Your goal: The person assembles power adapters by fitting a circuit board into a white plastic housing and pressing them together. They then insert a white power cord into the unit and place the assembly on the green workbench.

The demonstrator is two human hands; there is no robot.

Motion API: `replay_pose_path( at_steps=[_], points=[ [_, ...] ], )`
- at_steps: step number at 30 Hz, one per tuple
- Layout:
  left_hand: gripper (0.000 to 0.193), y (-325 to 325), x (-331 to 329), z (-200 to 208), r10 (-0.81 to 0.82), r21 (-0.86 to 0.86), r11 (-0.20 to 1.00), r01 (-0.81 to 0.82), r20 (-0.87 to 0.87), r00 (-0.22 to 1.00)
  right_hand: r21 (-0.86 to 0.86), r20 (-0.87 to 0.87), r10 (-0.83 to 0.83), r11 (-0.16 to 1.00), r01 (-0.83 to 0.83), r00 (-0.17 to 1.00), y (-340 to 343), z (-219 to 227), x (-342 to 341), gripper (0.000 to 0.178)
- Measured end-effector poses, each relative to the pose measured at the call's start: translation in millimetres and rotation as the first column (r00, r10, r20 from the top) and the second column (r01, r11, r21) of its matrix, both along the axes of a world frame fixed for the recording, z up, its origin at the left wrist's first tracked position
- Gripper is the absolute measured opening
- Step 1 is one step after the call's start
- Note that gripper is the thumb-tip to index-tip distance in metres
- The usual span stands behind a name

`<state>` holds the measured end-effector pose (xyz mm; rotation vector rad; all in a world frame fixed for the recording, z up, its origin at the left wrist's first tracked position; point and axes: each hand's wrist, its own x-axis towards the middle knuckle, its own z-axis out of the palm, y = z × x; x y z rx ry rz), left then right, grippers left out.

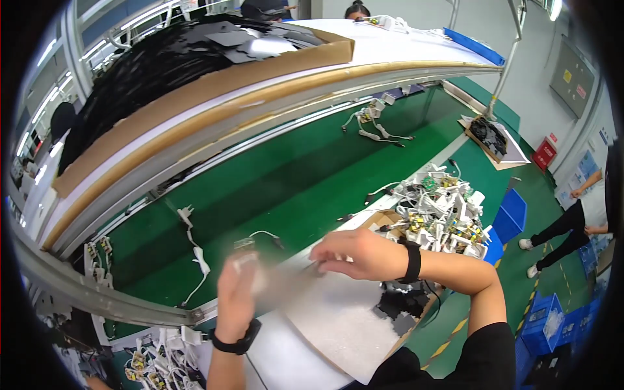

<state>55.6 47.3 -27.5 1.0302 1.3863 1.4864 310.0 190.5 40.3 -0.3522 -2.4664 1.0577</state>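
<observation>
My left hand (235, 292), with a black watch on its wrist, is closed around a white power adapter piece (255, 272) whose outline is smeared by motion. A white cord (264, 233) with a dark plug shows just beyond it, over the green belt. My right hand (351, 252), wearing a black wristband, is pinched close to the right of it. A small dark bit shows at its fingertips, too blurred to name. Beneath both hands lies a pale sheet (344, 318), with dark grey cut pieces (401, 304) near its right edge.
A heap of white adapters and circuit boards (442, 211) lies right; another pile (166, 357) lies lower left. The green belt (260, 188) carries a white corded adapter (198, 257). Above it runs a shelf with a cardboard tray (214, 88) of black sheets. A person (588, 201) stands right.
</observation>
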Motion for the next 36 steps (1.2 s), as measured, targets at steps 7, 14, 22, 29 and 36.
replay_pose_path(
  at_steps=[7,14,22,29,36],
  points=[
    [0.049,-12.6,1.3,-12.3,-0.063,0.053,0.995,0.082,-0.292,0.954,0.272,-0.266,0.166,0.958,-0.091,0.950,-35.3,20.4,-74.3,0.020],
    [0.053,-35.3,1.1,39.7,-0.111,0.122,0.986,0.118,-0.058,0.992,0.232,-0.291,0.089,0.973,-0.020,0.952,-62.0,14.1,-100.2,0.035],
    [0.039,-46.9,16.2,56.4,0.033,0.106,0.994,-0.034,0.004,0.999,0.236,-0.321,-0.184,0.935,0.267,0.929,-74.7,10.7,-105.8,0.041],
    [0.030,-49.0,12.1,37.9,0.027,0.062,0.998,-0.010,-0.273,0.962,-0.827,-0.168,-0.032,0.548,-0.123,0.985,-50.6,18.6,-98.7,0.065],
    [0.025,-38.8,-42.6,5.7,0.084,0.115,0.993,-0.015,-0.623,0.778,-0.287,-0.408,0.027,0.945,-0.156,0.913,-75.0,11.1,-106.0,0.057]
  ],
)
